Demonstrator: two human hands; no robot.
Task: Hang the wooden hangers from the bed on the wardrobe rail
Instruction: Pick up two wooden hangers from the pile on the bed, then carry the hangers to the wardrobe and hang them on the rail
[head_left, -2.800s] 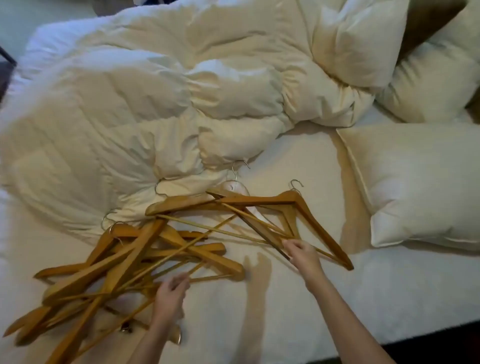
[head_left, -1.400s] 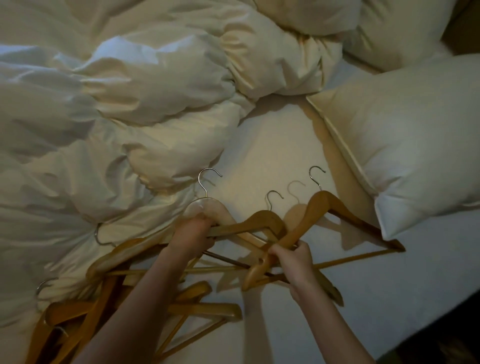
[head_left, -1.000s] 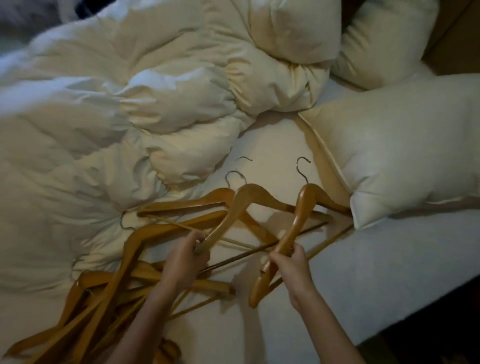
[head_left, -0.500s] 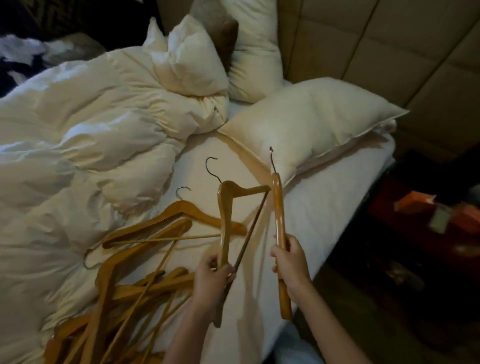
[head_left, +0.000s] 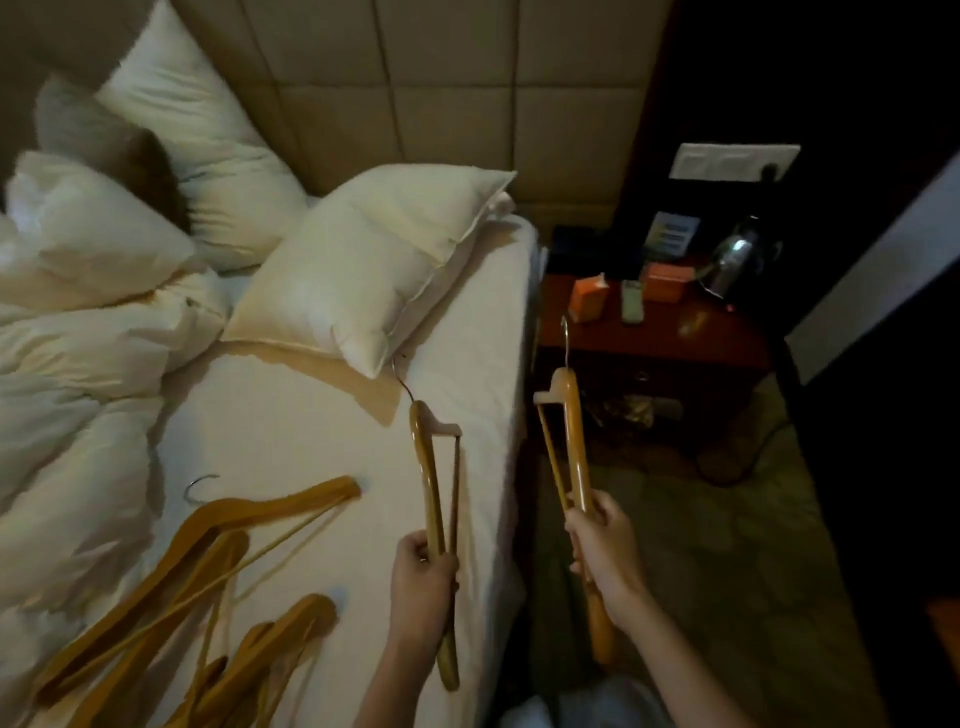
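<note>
Head view. The left hand (head_left: 423, 582), at 6 o'clock, is closed around the lower part of a wooden hanger (head_left: 434, 499), its fingers wrapped over both the shoulder piece and the trouser bar; the hanger stands nearly on edge above the mattress, metal hook toward 12 o'clock, near the corner of a pillow (head_left: 374, 260). The right hand (head_left: 605, 556), at 5 o'clock, is likewise closed on a second wooden hanger (head_left: 574, 447), held beyond the bed edge (head_left: 522, 415) over the floor (head_left: 727, 545), hook toward a red-brown bedside table (head_left: 665, 338). The two held hangers are apart, the bed edge running between them.

Remaining hangers (head_left: 208, 571) lie piled on the sheet at 8 o'clock, beside a rumpled duvet (head_left: 78, 389) at 9 o'clock. The mattress strip between pile and bed edge is bare. At 3 to 5 o'clock the floor is open, though dim, bounded at 1 o'clock by the table.

The table carries orange boxes (head_left: 589, 299), a pale remote-like object, a metal kettle (head_left: 732, 260) and a blue-and-white card (head_left: 670, 236); its print is too small and blurred to read. The wardrobe rail is out of view.
</note>
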